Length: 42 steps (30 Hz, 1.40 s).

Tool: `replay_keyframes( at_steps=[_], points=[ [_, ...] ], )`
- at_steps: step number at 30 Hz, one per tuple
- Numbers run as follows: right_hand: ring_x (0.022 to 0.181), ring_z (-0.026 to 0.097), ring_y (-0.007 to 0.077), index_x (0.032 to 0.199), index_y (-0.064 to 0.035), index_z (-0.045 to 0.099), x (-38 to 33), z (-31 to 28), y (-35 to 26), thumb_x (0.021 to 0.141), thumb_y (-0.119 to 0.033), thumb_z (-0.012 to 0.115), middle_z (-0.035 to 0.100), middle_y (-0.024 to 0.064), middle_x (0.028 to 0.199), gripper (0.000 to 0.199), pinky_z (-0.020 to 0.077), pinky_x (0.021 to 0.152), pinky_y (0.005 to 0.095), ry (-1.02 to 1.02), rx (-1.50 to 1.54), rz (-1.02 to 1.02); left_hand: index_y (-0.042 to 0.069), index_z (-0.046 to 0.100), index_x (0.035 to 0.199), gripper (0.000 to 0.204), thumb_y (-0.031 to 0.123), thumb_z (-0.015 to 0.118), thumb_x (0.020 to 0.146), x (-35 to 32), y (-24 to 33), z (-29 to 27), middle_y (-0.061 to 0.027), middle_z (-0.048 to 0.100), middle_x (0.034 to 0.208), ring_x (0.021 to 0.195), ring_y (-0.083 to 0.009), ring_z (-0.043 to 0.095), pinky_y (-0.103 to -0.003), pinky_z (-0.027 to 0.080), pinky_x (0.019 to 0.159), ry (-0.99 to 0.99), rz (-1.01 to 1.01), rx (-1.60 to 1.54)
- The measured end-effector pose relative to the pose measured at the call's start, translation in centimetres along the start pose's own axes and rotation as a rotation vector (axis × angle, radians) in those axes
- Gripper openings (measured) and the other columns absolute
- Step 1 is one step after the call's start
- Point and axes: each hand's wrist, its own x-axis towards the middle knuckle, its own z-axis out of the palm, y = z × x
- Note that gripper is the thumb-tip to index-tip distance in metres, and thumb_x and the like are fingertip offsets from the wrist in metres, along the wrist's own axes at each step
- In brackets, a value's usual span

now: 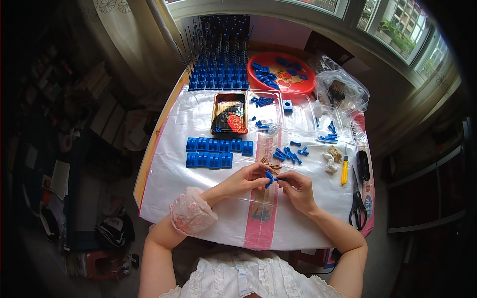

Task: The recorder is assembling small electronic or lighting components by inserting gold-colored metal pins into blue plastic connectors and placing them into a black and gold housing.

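Blue plastic is what both hands are closed on: in the head view a small blue clip-like part [270, 177] is pinched between the fingertips of the left hand [244, 181] and the right hand [298, 188], just above the plastic-covered table [198, 198]. The part lies directly between the two hands, with its long axis roughly left to right; a thin end points toward the right hand, whose fingers are pressed on it, while the bulkier end is held by the left. Neither hand is clearly nearer.

Just beyond the hands, loose blue pieces [288, 155] and small tan parts [270, 163] are scattered. Beyond the left hand, two rows of blue blocks [213, 151] are laid out. To the right of the right hand, a yellow-handled tool [345, 170] and black scissors [357, 201] are seen.
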Motion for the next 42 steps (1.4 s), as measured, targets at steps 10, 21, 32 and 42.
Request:
replay_keyframes(
  at_steps=[10,21,32,42],
  points=[
    [0.078,0.068,0.0069,0.112,0.0011,0.072,-0.1,-0.1,0.2,0.093,0.005,0.070,0.074,0.0043,0.099,0.020,0.0517,0.062,0.0215,-0.009,-0.077,-0.046,0.004,0.053,0.135,0.036,0.016,0.065,0.103,-0.1,0.2,0.3,-0.0031,0.064,0.110,0.097,-0.0078,0.060,-0.025,0.052,0.085,-0.033,0.021,0.029],
    [0.084,0.070,0.0091,0.112,0.0009,0.074,-0.1,0.1,0.0,0.091,0.006,0.071,0.076,0.0073,0.099,0.022,0.0552,0.069,0.0231,-0.036,-0.130,-0.026,0.002,0.052,0.135,0.036,0.013,0.064,0.103,-0.3,-0.1,0.4,-0.0062,0.064,0.118,0.110,-0.0116,0.062,-0.028,0.053,0.096,-0.044,0.031,0.034],
    [0.085,0.070,0.0086,0.112,0.0024,0.071,-0.1,0.2,-0.1,0.093,0.004,0.070,0.075,0.0065,0.101,0.019,0.0545,0.069,0.0221,-0.038,-0.124,-0.032,0.003,0.053,0.134,0.037,0.013,0.067,0.102,0.0,-0.2,0.2,-0.0047,0.063,0.117,0.104,-0.0100,0.062,-0.027,0.053,0.090,-0.041,0.026,0.022],
    [0.071,0.061,0.0019,0.112,-0.0009,0.070,0.2,-0.1,0.6,0.095,0.002,0.070,0.072,0.0000,0.087,0.017,0.0454,0.058,0.0190,0.020,0.006,0.019,0.002,0.054,0.129,0.035,0.014,0.070,0.100,0.1,-0.4,-0.3,-0.0066,0.064,0.111,0.100,-0.0111,0.063,-0.027,0.055,0.087,0.008,-0.001,-0.017]
  ],
)
